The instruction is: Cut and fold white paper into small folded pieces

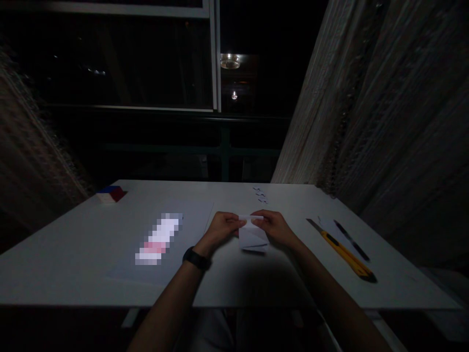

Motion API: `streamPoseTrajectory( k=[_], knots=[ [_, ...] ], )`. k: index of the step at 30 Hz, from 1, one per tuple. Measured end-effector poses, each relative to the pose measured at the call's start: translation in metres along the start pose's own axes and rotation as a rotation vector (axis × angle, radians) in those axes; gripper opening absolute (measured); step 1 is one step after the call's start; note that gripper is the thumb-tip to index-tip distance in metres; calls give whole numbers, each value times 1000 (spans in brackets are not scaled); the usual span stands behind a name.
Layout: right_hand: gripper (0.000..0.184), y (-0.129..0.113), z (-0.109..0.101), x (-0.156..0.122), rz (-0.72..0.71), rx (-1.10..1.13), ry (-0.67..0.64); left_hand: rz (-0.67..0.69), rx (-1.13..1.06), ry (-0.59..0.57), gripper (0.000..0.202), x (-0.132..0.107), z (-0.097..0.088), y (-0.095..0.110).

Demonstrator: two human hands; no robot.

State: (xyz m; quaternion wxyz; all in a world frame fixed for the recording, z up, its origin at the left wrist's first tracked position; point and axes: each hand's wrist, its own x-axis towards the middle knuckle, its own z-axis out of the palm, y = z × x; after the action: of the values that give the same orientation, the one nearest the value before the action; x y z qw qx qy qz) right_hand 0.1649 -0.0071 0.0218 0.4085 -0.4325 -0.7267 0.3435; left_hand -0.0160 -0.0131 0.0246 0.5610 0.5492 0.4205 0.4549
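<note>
A small folded sheet of white paper (251, 238) is held up just above the table, its lower flaps slightly apart. My left hand (224, 227) pinches its upper left edge, thumb on the near face and fingers behind. On the upper right edge, my right hand (273, 226) grips in the same way. Both thumbs lie near the top fold, close to each other. The fingertips behind the paper are hidden. A dark watch band (197, 259) circles my left wrist.
On the white table (73, 259), a yellow utility knife (346, 254) with its blade out and a black pen (351, 240) lie at right. A blurred-out bright screen (159, 239) rests on a sheet at left. Farther back are a colored cube (110, 194) and small marked pieces (260, 195).
</note>
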Motion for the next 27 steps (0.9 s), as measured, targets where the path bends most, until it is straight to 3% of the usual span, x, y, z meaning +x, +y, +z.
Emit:
streamPoseTrajectory(
  k=[18,27],
  knots=[
    [25,4,1,0,17,1,-8,-32,-1,1,36,5,-4,-9],
    [30,4,0,0,37,71,-24,-21,16,-8,36,0,-2,0]
  ],
)
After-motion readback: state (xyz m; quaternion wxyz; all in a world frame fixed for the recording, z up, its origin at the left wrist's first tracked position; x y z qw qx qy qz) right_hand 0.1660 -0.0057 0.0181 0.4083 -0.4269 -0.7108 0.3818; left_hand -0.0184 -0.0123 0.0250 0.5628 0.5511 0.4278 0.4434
